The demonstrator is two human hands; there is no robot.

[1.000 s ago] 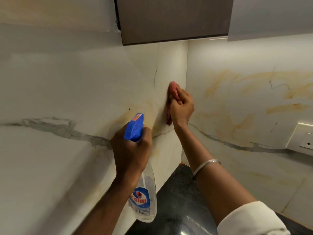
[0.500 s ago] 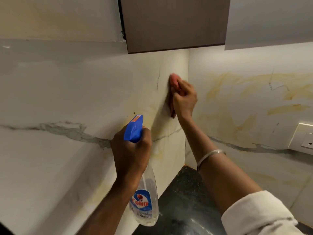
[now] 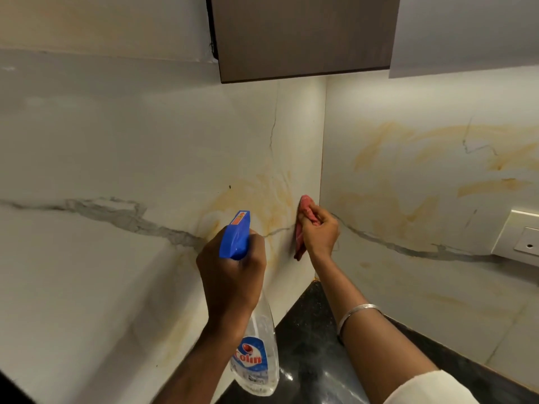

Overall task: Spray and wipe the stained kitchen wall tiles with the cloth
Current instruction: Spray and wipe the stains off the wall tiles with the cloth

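While the pink cloth (image 3: pixel 305 206) sits bunched against the wall tiles (image 3: pixel 145 141) right beside the corner seam, the right hand (image 3: pixel 319 233) has its fingers curled round it, pressing it to the left-hand wall at the level of the grey vein. Cloth pokes out above the knuckles and again below the heel of the hand. Just left of it, orange-yellow smears (image 3: pixel 262 199) fan across the tile. Nearer the camera, down and to the left of the cloth, the left hand (image 3: pixel 230 275) is wrapped round the neck of the spray bottle (image 3: pixel 256 351), and the blue trigger head (image 3: pixel 236 237) rises above the knuckles, pointing at that smeared patch. Finger on the trigger? Can't tell from here. The two hands are apart, with stained tile between them. The clear bottle hangs below the fist, over the dark bench (image 3: pixel 306 345). There's a silver bangle (image 3: pixel 358 312) on the right forearm and a white sleeve (image 3: pixel 423 389) at the bottom edge. More yellow streaks (image 3: pixel 408 135) cross the right-hand wall, with a switch plate (image 3: pixel 522 237) at far right and a brown cabinet (image 3: pixel 300 36) overhead.
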